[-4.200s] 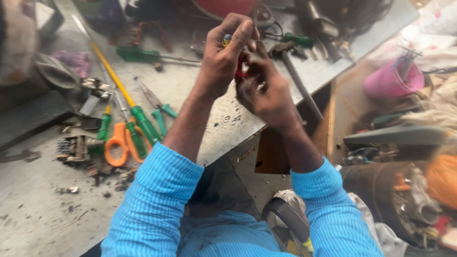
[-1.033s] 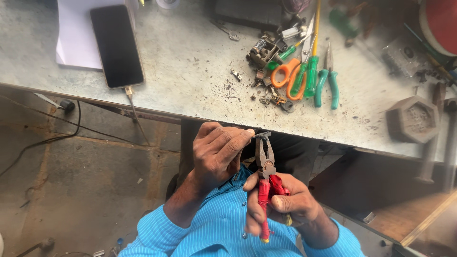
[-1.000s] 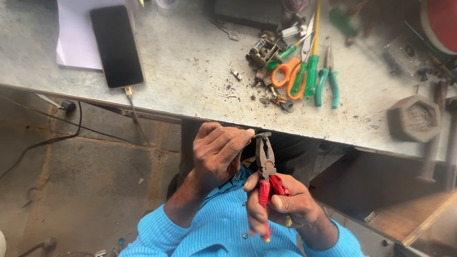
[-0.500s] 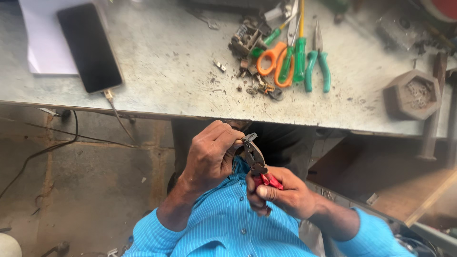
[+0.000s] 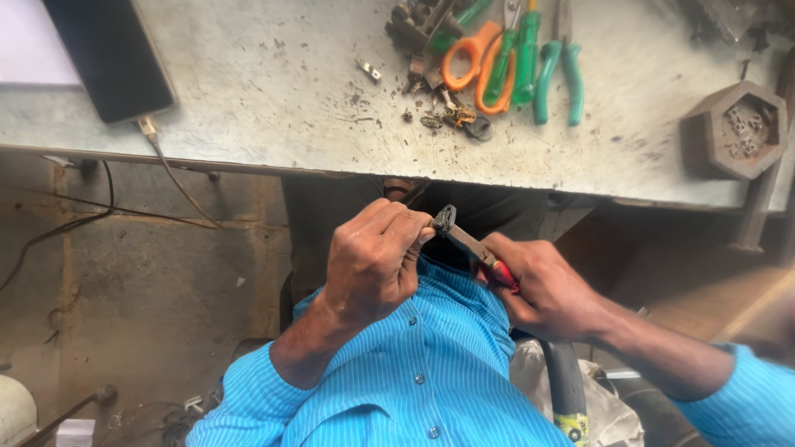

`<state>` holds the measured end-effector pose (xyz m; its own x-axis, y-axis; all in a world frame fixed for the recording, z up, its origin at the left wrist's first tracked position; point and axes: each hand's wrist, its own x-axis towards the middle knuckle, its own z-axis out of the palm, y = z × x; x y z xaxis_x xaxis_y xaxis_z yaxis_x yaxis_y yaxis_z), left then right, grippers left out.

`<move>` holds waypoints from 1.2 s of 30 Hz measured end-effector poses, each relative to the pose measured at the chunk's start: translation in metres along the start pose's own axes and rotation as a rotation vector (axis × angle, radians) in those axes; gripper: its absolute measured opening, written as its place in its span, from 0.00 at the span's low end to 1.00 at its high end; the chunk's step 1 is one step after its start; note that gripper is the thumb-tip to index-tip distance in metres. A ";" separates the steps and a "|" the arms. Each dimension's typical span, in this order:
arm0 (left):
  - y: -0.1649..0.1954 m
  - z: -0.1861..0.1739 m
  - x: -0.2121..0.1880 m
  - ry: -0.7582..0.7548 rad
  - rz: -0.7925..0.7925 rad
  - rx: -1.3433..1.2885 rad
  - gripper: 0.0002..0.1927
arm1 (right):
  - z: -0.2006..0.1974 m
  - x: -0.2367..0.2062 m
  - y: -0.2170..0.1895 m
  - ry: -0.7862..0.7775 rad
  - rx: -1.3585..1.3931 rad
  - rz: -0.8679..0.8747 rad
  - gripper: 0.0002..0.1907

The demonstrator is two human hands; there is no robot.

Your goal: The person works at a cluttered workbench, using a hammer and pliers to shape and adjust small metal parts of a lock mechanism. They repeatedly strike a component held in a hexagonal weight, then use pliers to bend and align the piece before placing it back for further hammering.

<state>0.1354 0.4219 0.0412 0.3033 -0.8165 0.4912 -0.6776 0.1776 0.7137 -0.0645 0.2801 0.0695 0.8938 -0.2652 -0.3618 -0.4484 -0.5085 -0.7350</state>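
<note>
Two hands: right hand grips red-handled pliers, left hand pinches at tip; workbench above.

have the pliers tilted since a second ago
Yes. The pliers stood about upright below the table edge then; now they lie slanted, nose toward the left hand, red grips in the right hand.

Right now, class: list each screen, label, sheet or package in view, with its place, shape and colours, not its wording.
Phone: far left of the workbench, flat dark rectangle, screen off, cable plugged in.
White sheet: under the phone, plain.
Yellow printed label: on a black tube, bottom edge.
</note>
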 end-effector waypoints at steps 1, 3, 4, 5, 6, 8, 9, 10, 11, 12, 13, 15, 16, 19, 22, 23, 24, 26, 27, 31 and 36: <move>0.002 0.001 -0.001 0.009 -0.003 -0.005 0.03 | -0.001 -0.001 0.000 0.021 -0.046 0.016 0.10; 0.004 0.004 -0.003 0.028 -0.007 -0.010 0.04 | -0.002 -0.001 -0.001 0.114 -0.187 -0.036 0.13; 0.006 0.004 -0.003 0.034 -0.010 -0.012 0.04 | -0.003 -0.001 -0.002 0.184 -0.277 -0.100 0.14; 0.007 0.005 -0.004 0.041 -0.013 -0.014 0.04 | -0.005 -0.002 -0.004 0.253 -0.370 -0.164 0.16; 0.009 0.005 -0.005 0.048 -0.024 -0.010 0.05 | -0.006 -0.002 -0.005 0.328 -0.491 -0.204 0.14; 0.012 0.007 -0.006 0.067 -0.045 0.003 0.06 | -0.010 -0.001 -0.007 0.477 -0.738 -0.288 0.12; 0.014 0.008 -0.007 0.070 -0.063 0.011 0.06 | -0.012 0.000 -0.008 0.506 -0.833 -0.280 0.10; 0.015 0.009 -0.007 0.066 -0.083 0.019 0.07 | -0.013 0.001 -0.009 0.535 -0.924 -0.266 0.08; 0.017 0.009 -0.007 0.065 -0.105 0.025 0.08 | -0.014 0.000 -0.009 0.559 -1.017 -0.253 0.07; 0.017 0.008 -0.006 0.055 -0.102 0.038 0.07 | -0.015 -0.001 -0.009 0.518 -0.954 -0.233 0.08; 0.016 0.007 -0.005 0.040 -0.095 0.051 0.07 | -0.016 -0.003 -0.009 0.480 -0.889 -0.210 0.09; 0.013 0.004 -0.002 0.031 -0.047 0.058 0.07 | -0.018 -0.007 -0.009 0.296 -0.673 -0.112 0.12; 0.010 0.001 -0.001 0.031 -0.001 0.053 0.07 | -0.019 -0.010 -0.008 0.158 -0.518 -0.035 0.14; -0.002 -0.005 0.004 -0.013 0.131 -0.051 0.05 | -0.017 -0.014 -0.001 -0.068 -0.056 -0.165 0.12; -0.016 -0.005 0.006 -0.066 0.167 -0.274 0.05 | 0.002 -0.009 0.011 -0.330 0.522 -0.191 0.07; -0.020 -0.003 0.005 -0.082 0.163 -0.363 0.05 | 0.012 -0.007 0.015 -0.439 0.735 -0.145 0.09; -0.023 0.000 0.004 -0.101 0.134 -0.452 0.06 | 0.021 -0.005 0.018 -0.500 0.911 -0.161 0.10; -0.027 0.005 0.000 -0.140 0.082 -0.631 0.08 | 0.040 0.000 0.023 -0.618 1.258 -0.192 0.11; -0.028 0.007 -0.003 -0.155 0.049 -0.721 0.09 | 0.051 0.005 0.021 -0.707 1.411 -0.250 0.11; -0.027 0.011 -0.007 -0.184 -0.033 -0.938 0.12 | 0.100 0.031 -0.001 -0.939 1.895 -0.601 0.11; -0.019 -0.004 -0.004 -0.190 -0.068 -0.699 0.11 | 0.123 0.049 -0.008 -0.951 2.039 -0.870 0.11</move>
<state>0.1499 0.4238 0.0275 0.1648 -0.9082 0.3848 -0.0555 0.3810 0.9229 -0.0162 0.3720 -0.0130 0.8142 0.0642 0.5771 -0.0836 0.9965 0.0071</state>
